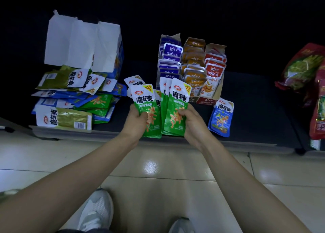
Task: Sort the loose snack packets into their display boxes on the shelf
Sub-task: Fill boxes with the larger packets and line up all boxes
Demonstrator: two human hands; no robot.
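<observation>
Gripping green packets (177,106) upright at the shelf's (249,116) front edge, left hand (137,122) and right hand (190,123) lie right of the white box (82,43), left nearer

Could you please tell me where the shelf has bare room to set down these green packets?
The widest bare patch of shelf lies between the blue packet and the red bags. A narrower gap between the loose pile and the display boxes is partly hidden by the held packets. The left end is crowded.
</observation>
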